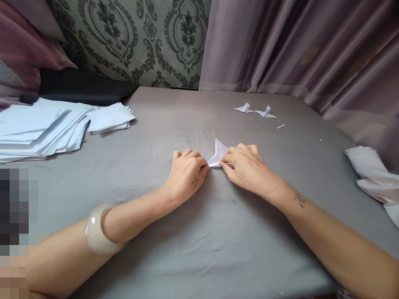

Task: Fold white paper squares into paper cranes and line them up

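Observation:
A small folded piece of white paper (220, 150) is between my hands over the grey cloth, one pointed flap standing up. My left hand (188, 172) pinches its left corner between thumb and forefinger. On the right side, my right hand (245, 168) is closed on the paper, its fingers covering that end. A pale bangle (96, 229) circles my left forearm. Two folded paper birds (245, 108) sit side by side farther back, right of the paper in my hands.
Stacks of white sheets (37, 128) and smaller cut papers (109, 118) lie at the left. A paper scrap (281, 126) is near the birds. Crumpled white cloth (374, 174) lies at the right edge. Curtains (264, 41) and a patterned wall (140, 37) border the grey-covered surface (174, 265).

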`<state>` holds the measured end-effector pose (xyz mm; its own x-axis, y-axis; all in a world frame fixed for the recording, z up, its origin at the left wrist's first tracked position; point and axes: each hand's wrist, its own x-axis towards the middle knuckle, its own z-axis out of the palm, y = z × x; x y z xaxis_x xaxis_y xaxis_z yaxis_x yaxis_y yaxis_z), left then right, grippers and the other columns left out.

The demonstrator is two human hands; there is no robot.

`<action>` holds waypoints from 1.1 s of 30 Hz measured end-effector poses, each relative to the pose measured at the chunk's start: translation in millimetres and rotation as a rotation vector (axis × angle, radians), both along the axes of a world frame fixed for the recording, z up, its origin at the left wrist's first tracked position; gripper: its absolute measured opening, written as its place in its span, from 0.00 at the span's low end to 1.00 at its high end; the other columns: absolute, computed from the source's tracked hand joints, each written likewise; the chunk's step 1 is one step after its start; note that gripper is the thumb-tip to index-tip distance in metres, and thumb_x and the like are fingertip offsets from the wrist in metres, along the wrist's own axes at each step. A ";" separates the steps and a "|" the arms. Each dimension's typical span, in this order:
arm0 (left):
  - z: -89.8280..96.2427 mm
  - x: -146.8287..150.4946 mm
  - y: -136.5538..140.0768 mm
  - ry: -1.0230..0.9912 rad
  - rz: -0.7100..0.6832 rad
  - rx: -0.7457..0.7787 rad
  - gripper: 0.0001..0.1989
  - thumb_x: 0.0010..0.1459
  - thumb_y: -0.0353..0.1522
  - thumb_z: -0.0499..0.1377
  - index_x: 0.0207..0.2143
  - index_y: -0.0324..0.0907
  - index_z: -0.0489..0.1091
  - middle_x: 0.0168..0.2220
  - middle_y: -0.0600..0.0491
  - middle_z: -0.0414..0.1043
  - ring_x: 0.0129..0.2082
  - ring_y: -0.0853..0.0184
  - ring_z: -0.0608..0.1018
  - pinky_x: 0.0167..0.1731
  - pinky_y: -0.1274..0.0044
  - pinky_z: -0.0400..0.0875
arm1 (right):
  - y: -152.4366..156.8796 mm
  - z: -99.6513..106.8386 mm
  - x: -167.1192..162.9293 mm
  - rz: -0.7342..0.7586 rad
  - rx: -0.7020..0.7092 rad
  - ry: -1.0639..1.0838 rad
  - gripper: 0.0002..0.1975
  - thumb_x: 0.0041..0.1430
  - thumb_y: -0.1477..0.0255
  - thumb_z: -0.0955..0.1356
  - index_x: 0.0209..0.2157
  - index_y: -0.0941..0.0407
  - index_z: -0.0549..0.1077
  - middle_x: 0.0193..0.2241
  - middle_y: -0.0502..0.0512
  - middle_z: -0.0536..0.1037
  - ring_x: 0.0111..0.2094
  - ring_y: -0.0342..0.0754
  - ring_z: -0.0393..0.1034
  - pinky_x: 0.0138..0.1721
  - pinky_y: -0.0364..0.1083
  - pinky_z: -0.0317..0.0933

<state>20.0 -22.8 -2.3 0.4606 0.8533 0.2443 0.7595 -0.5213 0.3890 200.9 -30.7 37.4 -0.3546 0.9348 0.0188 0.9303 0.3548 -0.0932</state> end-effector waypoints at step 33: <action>-1.7 2.6 16.6 -0.171 0.191 -0.329 0.02 0.54 0.29 0.56 0.29 0.41 0.66 0.32 0.52 0.71 0.38 0.61 0.70 0.39 0.67 0.60 | 42.5 32.5 -30.6 0.037 -0.324 -0.399 0.10 0.49 0.81 0.63 0.19 0.57 0.70 0.19 0.53 0.70 0.22 0.45 0.60 0.36 0.48 0.52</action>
